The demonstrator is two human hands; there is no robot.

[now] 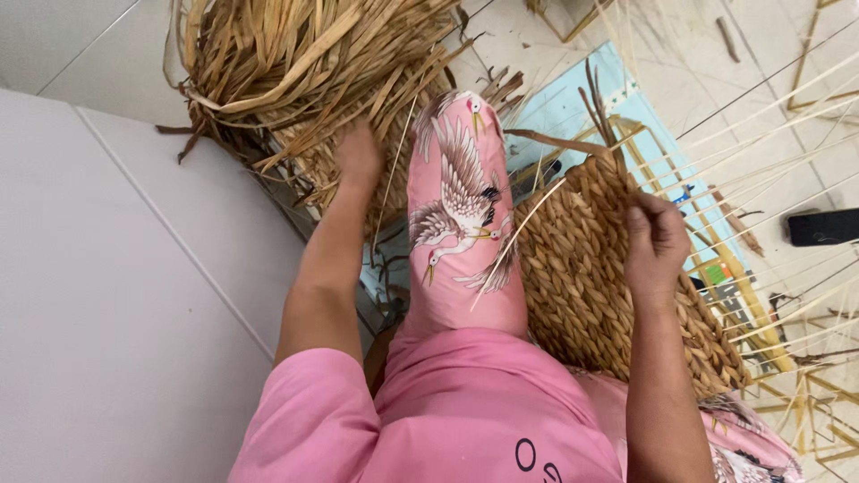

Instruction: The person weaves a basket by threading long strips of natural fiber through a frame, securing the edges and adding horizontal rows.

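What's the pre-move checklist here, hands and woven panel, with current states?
1. Left hand on the dried leaf bundle: ok, it rests in the strands.
2. Left grip closed on a strand: cannot tell, fingers hidden.
3. Right hand on the woven panel: ok, fingers pinch its edge.
4. Panel supported: ok, it leans against the pink trouser leg.
5. Loose thin strand clear of the weave: not ok, it crosses leg and panel.
6. Black phone-like object clear of work: ok, apart on floor.

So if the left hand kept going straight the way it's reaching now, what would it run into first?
The left hand points up-frame into the bundle of dried straw-coloured leaves; it seems to touch them already, though depth is unclear.
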